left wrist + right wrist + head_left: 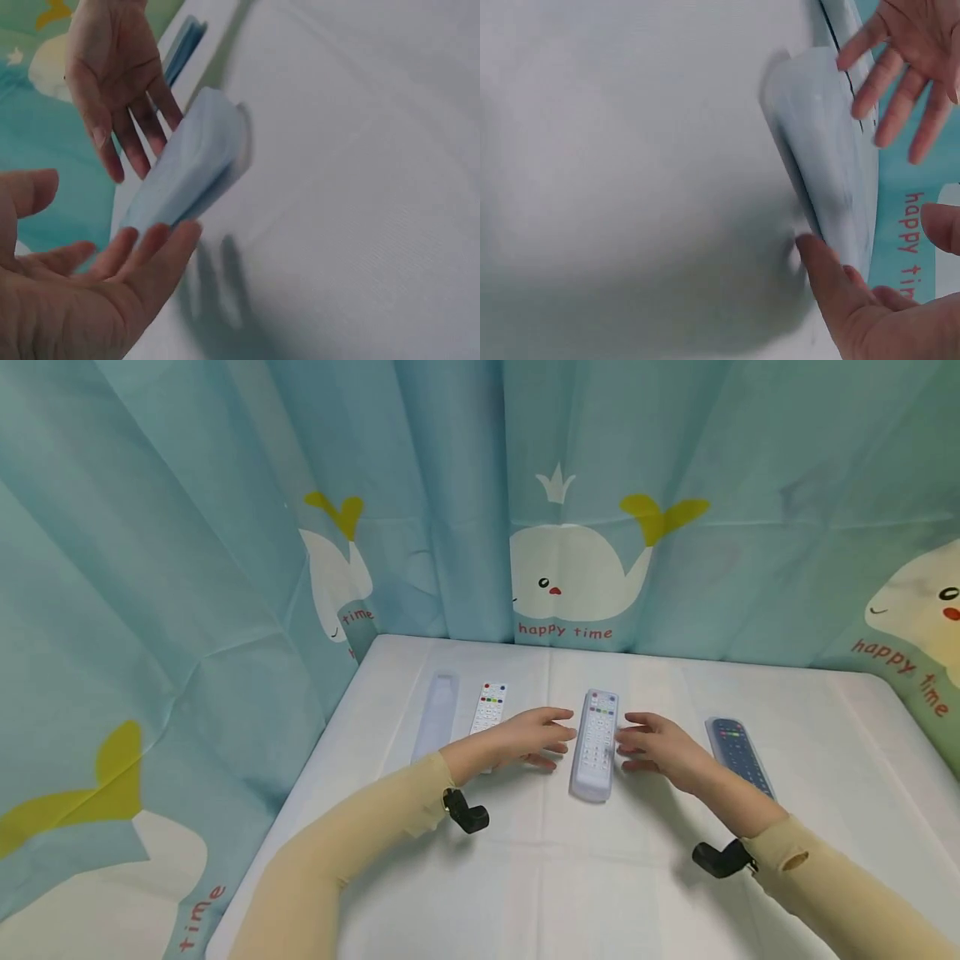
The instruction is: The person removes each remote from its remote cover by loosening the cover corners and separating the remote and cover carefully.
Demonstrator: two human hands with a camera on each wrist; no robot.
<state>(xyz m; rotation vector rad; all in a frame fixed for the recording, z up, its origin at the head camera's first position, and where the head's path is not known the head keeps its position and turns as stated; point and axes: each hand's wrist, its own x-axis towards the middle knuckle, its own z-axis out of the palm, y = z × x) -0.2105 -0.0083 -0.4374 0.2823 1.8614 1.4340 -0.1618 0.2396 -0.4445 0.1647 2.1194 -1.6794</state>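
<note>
A white remote control in a translucent sleeve (596,747) lies on the table between both hands. My left hand (534,737) hovers at its left side, fingers spread and loosely bent, holding nothing. On the other side, my right hand (663,747) has its fingers apart close to the remote's right edge; whether they touch it I cannot tell. The left wrist view shows the covered remote (191,157) beyond the left fingers, with a gap below them. In the right wrist view the sleeve (817,142) stands near the right fingertips.
A clear empty-looking sleeve (436,714) lies at the left on the white table (480,877). Beside it is a bare white remote (489,706), partly behind the left hand. A dark blue remote in a clear cover (738,756) lies at the right. Curtains (450,460) hang behind.
</note>
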